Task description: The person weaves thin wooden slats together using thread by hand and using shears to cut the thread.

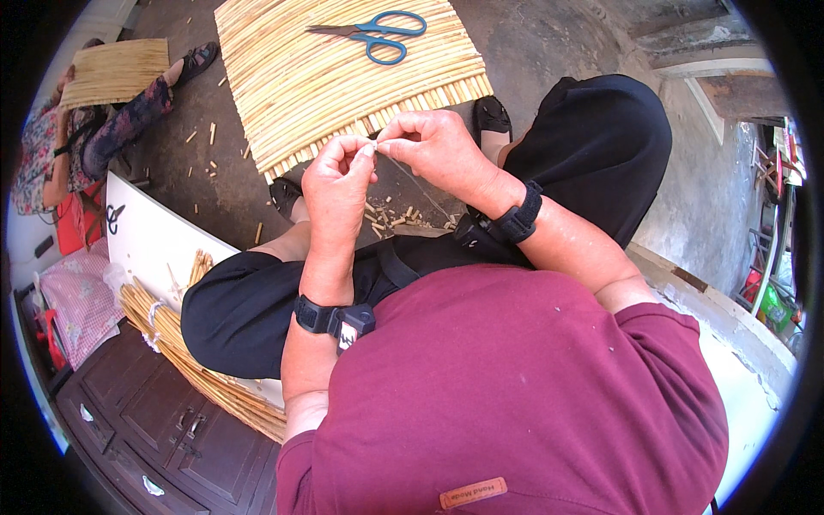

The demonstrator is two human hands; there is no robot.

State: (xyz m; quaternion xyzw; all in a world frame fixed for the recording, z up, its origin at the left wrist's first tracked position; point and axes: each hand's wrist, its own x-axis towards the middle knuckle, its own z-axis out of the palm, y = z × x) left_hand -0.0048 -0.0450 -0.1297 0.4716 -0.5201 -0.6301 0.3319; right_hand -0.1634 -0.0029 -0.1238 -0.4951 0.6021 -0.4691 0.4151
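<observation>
My left hand [337,182] and my right hand [440,154] meet fingertip to fingertip above the near edge of a mat of straw-coloured stalks [343,81]. Both are closed in a pinch on a thin pale string [418,178], whose loose end trails down to the right below my right hand. The small spot between the fingertips is too fine to make out. Scissors with blue handles [378,36] lie on the mat, beyond my hands, with their dark blades pointing left.
Cut stalk pieces [396,218] litter the floor below the mat. A tied bundle of long stalks [184,343] rests by my left knee on a white board [142,227] bearing small black scissors [113,219]. At far left, another person [51,163] holds a smaller stalk mat [118,70].
</observation>
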